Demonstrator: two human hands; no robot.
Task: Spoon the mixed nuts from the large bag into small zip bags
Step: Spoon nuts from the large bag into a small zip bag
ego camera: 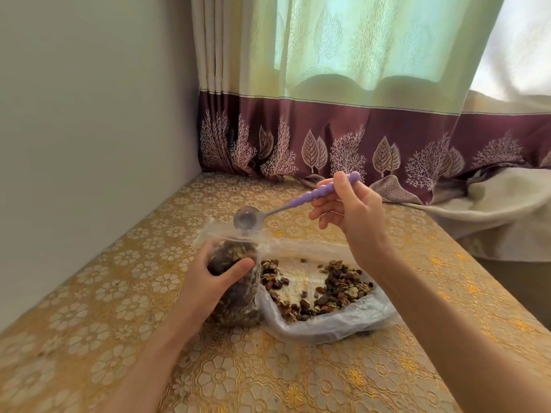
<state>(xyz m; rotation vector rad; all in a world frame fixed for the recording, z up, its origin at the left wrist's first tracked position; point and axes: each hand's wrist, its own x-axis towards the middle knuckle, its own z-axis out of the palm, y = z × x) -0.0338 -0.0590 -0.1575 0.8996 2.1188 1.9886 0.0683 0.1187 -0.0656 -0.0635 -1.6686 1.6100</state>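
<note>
My left hand (208, 281) grips a small clear zip bag (238, 296) that stands upright on the table, nearly full of mixed nuts. My right hand (348, 210) holds a spoon (286, 205) with a purple beaded handle; its metal bowl hangs empty just above the small bag's open mouth. To the right of the small bag lies the large clear bag (328, 326), spread open flat, with loose mixed nuts (343, 287) scattered inside it.
A table with a gold floral cloth (119, 293) fills the foreground; a grey wall runs along its left side. Green and purple curtains (357, 138) hang at the back. A cream blanket (507, 210) lies off the table's right rear edge.
</note>
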